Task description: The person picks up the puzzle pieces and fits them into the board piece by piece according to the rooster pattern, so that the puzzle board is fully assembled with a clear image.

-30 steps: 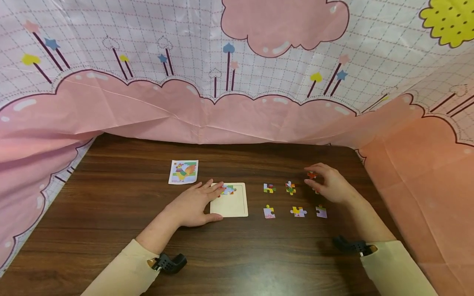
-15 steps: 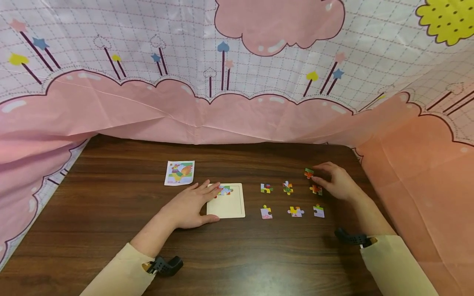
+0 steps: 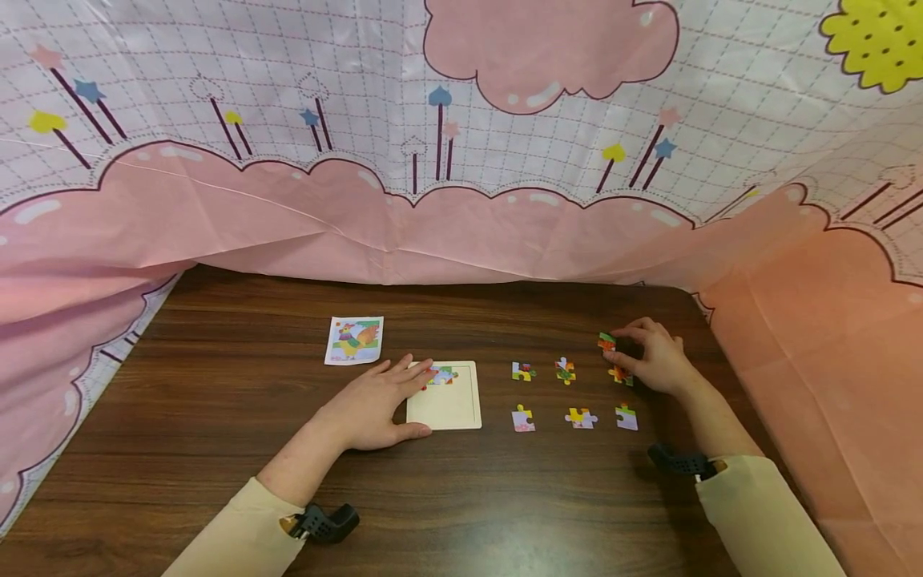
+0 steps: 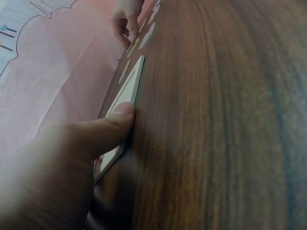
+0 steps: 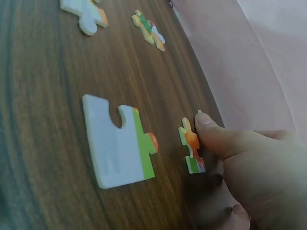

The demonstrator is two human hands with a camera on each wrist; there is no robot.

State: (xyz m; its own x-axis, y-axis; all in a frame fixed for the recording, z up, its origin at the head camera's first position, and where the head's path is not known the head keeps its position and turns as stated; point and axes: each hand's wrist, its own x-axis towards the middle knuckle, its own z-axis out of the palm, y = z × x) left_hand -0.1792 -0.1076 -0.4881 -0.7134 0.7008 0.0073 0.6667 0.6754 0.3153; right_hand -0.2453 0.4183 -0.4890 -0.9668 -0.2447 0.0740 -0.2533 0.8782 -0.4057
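Note:
In the head view my left hand (image 3: 375,405) lies with extended fingers over the left side of a square cream puzzle board (image 3: 454,409). Its fingertips rest by a joined strip of puzzle pieces (image 3: 445,375) at the board's top, partly covering it; the thumb presses the board's near left corner, as the left wrist view also shows. At the far right, my right hand (image 3: 659,361) has thumb and forefinger at the edges of a green and orange puzzle piece (image 3: 607,342), pinching it. Just below is an orange puzzle piece (image 3: 620,376), seen beside the thumb in the right wrist view.
Several loose puzzle pieces lie in two rows right of the board, among them a lilac corner piece (image 3: 626,417) and a yellow one (image 3: 581,417). A picture card of a rooster (image 3: 354,340) lies at the back left. A pink patterned curtain (image 3: 461,236) borders the dark wooden table (image 3: 461,497).
My right hand draws back to the right, uncovering the green and orange piece, then its fingertips come close to that piece again. My left hand keeps its place on the board.

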